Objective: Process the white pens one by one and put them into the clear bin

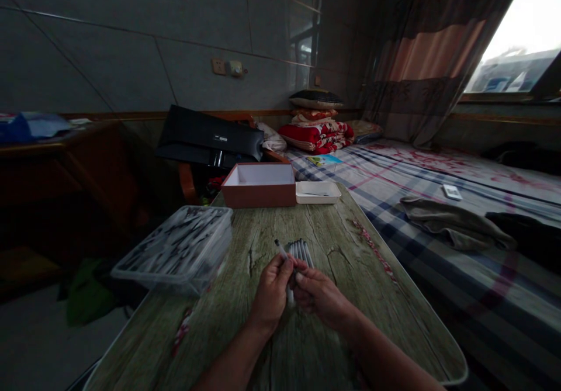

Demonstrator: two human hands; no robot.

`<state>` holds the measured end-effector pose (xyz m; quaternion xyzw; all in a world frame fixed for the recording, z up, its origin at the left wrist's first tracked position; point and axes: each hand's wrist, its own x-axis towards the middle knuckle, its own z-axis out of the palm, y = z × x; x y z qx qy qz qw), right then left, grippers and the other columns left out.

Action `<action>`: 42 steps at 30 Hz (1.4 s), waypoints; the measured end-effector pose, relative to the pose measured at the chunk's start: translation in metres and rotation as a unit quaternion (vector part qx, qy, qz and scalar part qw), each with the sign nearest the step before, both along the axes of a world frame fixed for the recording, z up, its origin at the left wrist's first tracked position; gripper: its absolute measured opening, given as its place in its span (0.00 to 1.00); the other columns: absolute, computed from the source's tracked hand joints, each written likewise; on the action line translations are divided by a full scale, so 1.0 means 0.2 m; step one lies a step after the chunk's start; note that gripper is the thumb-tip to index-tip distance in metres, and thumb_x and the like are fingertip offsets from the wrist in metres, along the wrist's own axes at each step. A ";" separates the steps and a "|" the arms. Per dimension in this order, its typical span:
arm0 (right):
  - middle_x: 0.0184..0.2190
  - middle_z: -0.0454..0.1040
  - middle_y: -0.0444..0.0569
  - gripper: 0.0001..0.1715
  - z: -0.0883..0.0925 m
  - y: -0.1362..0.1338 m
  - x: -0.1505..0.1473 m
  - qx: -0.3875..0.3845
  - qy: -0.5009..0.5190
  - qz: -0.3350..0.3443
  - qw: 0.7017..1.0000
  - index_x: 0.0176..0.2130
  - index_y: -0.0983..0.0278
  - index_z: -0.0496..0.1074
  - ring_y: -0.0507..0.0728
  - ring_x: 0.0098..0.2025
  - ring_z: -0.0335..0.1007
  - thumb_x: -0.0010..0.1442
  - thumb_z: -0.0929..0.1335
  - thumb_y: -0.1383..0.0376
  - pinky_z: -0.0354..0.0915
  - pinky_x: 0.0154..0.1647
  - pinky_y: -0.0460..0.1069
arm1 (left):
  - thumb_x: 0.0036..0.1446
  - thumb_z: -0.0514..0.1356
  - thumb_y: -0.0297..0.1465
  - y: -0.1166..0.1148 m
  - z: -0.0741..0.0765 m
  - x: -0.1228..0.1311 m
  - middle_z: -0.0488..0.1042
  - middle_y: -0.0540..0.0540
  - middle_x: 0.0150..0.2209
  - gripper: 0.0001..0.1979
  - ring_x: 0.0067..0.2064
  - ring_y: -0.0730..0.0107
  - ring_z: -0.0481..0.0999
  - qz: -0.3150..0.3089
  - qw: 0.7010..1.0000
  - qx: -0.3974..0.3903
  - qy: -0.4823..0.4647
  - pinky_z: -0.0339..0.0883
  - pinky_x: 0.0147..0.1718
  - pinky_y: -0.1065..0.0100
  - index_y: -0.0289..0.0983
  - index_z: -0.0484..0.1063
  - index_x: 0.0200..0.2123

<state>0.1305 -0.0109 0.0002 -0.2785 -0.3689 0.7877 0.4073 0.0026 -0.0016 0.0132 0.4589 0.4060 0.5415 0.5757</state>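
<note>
My left hand [270, 289] is closed on a pen [281, 249], whose dark-tipped end sticks up past the fingers. Touching it at the fingertips, my right hand [319, 294] is pinched closed; what lies between its fingers is too small and dim to name. Just beyond the hands, several pale pens [302, 252] lie side by side on the wood-patterned table [280, 221], partly hidden by my fingers. To the left stands a clear plastic box [210, 262] filled with many pens.
At the table's far edge sit an open brown box [258, 196] with a white inside and a small white tray [318, 198] holding something thin. A bed [372, 175] with checked bedding runs along the right.
</note>
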 end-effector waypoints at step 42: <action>0.13 0.50 0.33 0.30 -0.01 0.07 0.07 -0.015 -0.110 -0.137 0.984 0.22 0.62 0.56 0.44 0.13 0.38 0.48 0.68 0.41 0.36 0.14 0.44 | 0.53 0.62 0.33 0.04 -0.01 -0.15 0.72 0.49 0.27 0.12 0.22 0.79 0.68 -0.237 0.949 -0.144 -0.148 0.60 0.21 0.77 0.36 0.70 0.41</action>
